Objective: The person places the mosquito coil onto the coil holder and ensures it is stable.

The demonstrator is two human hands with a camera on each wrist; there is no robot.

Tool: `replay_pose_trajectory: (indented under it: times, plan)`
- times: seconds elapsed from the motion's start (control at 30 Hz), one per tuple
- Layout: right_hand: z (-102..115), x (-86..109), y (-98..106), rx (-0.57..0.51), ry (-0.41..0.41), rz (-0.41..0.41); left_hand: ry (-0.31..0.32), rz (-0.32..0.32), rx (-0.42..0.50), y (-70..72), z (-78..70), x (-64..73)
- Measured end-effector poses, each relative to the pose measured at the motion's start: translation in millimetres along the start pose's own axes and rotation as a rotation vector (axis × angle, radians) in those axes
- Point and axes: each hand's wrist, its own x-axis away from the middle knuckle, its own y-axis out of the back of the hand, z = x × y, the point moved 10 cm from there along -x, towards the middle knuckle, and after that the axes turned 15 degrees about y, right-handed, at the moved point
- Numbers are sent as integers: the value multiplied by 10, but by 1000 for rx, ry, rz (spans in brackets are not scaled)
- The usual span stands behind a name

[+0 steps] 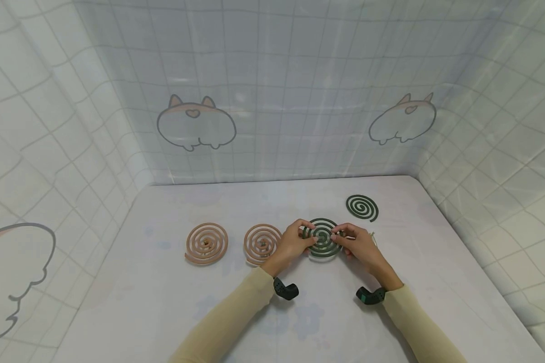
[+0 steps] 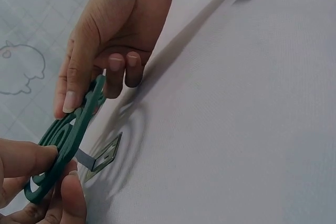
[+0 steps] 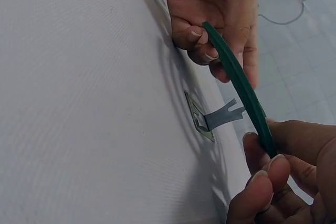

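Note:
A green mosquito coil (image 1: 321, 238) is held between both hands. The left hand (image 1: 292, 244) pinches its left edge, and the right hand (image 1: 362, 247) pinches the right edge. Under the coil, a small metal coil stand (image 3: 224, 117) rests on the table, its forked upright tab raised toward the coil's middle. In the left wrist view, the coil (image 2: 79, 124) appears tilted close over the stand (image 2: 107, 156), and its shadow falls around the base.
Two brown coils (image 1: 207, 224) (image 1: 262, 226) sit to the left, each with a metal piece at its centre. A second green coil (image 1: 362, 195) lies at the back right. Another thin metal piece (image 1: 374, 238) shows beside the right hand. White gridded cloth walls (image 1: 272, 126) surround the table.

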Motion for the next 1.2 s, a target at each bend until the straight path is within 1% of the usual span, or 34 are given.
replay_pose_trajectory:
  times: [0.2,0.4,0.6,0.8,1.0,1.2]
  plan:
    - [0,0,14,14,8,-3,-1,4,4,-5,-2,2]
    - [5,-2,11,11,2,-14,0,-9,6,-1,-17,5]
    - [-35,-11,25,46,-13,-2,5,10,-5,-30,-24,0]
    - [-37,17,23,33,-24,-8,0,22,-26,-41,-27,-1]
    - [-32,39,32,24,-22,-18,2,34,-14,-43,-24,-6]
    - [-55,37,22,21,-22,-7,3,23,1,-33,-32,-8]
